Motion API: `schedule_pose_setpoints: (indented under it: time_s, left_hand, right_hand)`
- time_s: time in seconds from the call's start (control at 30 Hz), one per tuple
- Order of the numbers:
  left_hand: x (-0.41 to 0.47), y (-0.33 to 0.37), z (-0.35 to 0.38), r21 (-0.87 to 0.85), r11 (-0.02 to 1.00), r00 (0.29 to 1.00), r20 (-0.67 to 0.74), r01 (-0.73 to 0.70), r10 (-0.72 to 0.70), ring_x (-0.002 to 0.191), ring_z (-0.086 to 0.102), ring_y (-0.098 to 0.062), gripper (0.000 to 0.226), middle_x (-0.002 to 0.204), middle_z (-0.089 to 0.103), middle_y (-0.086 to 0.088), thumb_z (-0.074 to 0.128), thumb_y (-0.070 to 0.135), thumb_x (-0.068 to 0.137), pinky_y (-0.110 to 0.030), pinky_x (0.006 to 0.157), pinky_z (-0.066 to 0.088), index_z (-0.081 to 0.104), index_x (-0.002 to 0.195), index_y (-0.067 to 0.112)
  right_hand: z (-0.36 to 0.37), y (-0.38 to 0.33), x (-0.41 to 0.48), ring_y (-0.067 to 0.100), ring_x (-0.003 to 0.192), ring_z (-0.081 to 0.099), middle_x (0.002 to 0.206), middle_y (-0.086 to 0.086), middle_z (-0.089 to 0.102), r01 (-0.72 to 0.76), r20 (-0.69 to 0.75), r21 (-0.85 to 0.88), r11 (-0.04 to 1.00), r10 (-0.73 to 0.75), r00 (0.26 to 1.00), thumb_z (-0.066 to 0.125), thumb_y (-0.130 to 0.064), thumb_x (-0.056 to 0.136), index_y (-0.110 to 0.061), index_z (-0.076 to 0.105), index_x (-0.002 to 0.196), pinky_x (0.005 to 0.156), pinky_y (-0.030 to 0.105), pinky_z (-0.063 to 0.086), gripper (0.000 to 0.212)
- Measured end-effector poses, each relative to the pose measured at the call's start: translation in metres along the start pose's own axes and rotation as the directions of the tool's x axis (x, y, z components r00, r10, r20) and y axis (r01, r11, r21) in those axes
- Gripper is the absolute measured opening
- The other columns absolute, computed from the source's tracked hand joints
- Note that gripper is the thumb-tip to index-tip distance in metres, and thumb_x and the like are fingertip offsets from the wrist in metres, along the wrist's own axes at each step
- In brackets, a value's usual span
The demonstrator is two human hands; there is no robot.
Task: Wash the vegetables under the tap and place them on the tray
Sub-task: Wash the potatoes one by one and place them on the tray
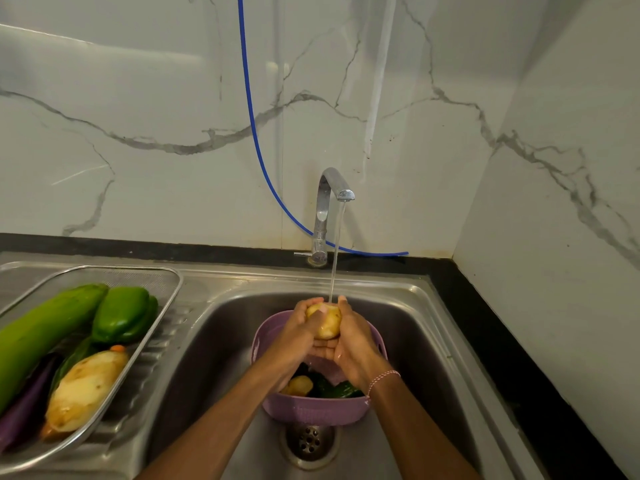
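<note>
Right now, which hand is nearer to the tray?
Left. The left hand holds the potato on the side towards the tray. The right hand holds the potato's other side, farther from the tray.

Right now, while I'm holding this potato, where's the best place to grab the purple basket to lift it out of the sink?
Probably by the rim, one hand on each side, coming from above. The basket stands upright in the sink, loaded with vegetables, and a handle slot shows near its right rim.
</note>
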State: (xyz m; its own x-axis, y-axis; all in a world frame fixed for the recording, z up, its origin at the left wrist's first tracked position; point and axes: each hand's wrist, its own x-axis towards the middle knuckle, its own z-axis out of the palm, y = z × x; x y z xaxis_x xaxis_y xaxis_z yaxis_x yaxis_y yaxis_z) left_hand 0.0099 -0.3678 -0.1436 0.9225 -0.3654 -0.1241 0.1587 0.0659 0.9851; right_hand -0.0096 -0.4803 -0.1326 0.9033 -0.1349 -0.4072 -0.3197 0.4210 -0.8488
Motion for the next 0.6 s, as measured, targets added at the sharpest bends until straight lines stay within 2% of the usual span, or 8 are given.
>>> schedule_pose_setpoints:
  time_s: [0.1,0.17,0.23,0.33,0.43,0.47,0.53,0.6]
  left_hand:
    - [0.004,0.000,-0.008,-0.132,0.990,0.990,-0.132,0.041,-0.058,0.093,0.077,-0.029,0.036,0.108,0.075,-0.016,0.045,0.044,0.107,-0.047,0.084,0.063,0.056,0.128,0.017]
    - [0.006,0.003,-0.017,-0.249,0.965,0.969,-0.206,0.083,-0.136,0.082,0.077,-0.030,0.039,0.095,0.077,-0.018,0.043,0.042,0.109,-0.043,0.072,0.063,0.061,0.119,0.010]
    - [0.006,0.004,-0.020,-0.293,0.948,0.955,-0.224,0.122,-0.192,0.083,0.077,-0.032,0.041,0.096,0.077,-0.021,0.042,0.042,0.109,-0.039,0.068,0.061,0.062,0.117,0.007]
    - [0.004,0.004,-0.018,-0.302,0.944,0.975,-0.131,0.133,-0.180,0.095,0.076,-0.035,0.045,0.104,0.077,-0.022,0.045,0.045,0.107,-0.043,0.078,0.062,0.065,0.123,0.008]
    - [0.003,-0.001,-0.011,-0.105,0.992,0.998,-0.011,0.064,-0.066,0.107,0.074,-0.029,0.046,0.119,0.074,-0.015,0.048,0.052,0.104,-0.048,0.097,0.058,0.056,0.136,0.020]
    - [0.003,-0.003,-0.009,-0.007,1.000,1.000,0.004,0.030,-0.030,0.112,0.071,-0.026,0.045,0.128,0.069,-0.011,0.048,0.050,0.105,-0.049,0.101,0.056,0.048,0.142,0.026]
    - [0.004,-0.007,-0.004,0.170,0.983,0.997,0.035,-0.067,0.062,0.130,0.057,-0.021,0.049,0.148,0.050,-0.002,0.049,0.040,0.106,-0.044,0.109,0.051,0.033,0.153,0.037]
    - [0.005,-0.009,-0.001,0.326,0.930,0.984,0.098,-0.171,0.147,0.139,0.042,-0.017,0.059,0.156,0.033,0.004,0.050,0.034,0.106,-0.034,0.110,0.046,0.022,0.157,0.039]
  right_hand:
    - [0.003,-0.001,-0.007,0.036,0.100,0.077,0.121,0.026,0.071,0.058,0.219,-0.051,0.997,-0.045,0.975,0.050,-0.032,0.110,-0.018,0.048,0.145,0.083,0.043,0.064,0.038]
    - [0.009,0.002,-0.008,0.034,0.100,0.076,0.128,0.028,0.066,0.075,0.297,-0.067,0.995,-0.052,0.953,0.050,-0.017,0.110,-0.028,0.038,0.151,0.090,0.043,0.063,0.044]
    - [0.013,0.006,-0.004,0.033,0.099,0.077,0.128,0.027,0.066,0.109,0.299,-0.117,0.987,-0.069,0.952,0.049,-0.016,0.110,-0.029,0.036,0.154,0.089,0.041,0.064,0.047]
    - [0.013,0.010,-0.001,0.034,0.094,0.078,0.107,0.022,0.076,0.180,0.233,-0.193,0.965,-0.133,0.963,0.047,-0.025,0.111,-0.029,0.046,0.145,0.081,0.038,0.066,0.034]
    - [0.012,0.007,0.006,0.034,0.087,0.078,0.095,0.016,0.077,0.189,0.103,-0.183,0.965,-0.172,0.980,0.045,-0.034,0.112,-0.029,0.056,0.128,0.081,0.048,0.065,0.020]
    - [0.011,0.006,0.007,0.031,0.087,0.078,0.100,0.016,0.075,0.170,0.059,-0.162,0.972,-0.163,0.985,0.045,-0.036,0.111,-0.028,0.056,0.126,0.077,0.048,0.065,0.020]
    - [0.009,0.005,0.013,0.029,0.099,0.073,0.116,0.015,0.069,0.152,-0.029,-0.109,0.982,-0.156,0.987,0.048,-0.037,0.110,-0.020,0.056,0.128,0.073,0.044,0.062,0.026]
    - [0.002,0.005,0.016,0.029,0.109,0.067,0.123,0.013,0.065,0.192,-0.107,-0.091,0.977,-0.201,0.974,0.045,-0.035,0.110,-0.019,0.058,0.123,0.075,0.042,0.059,0.024]
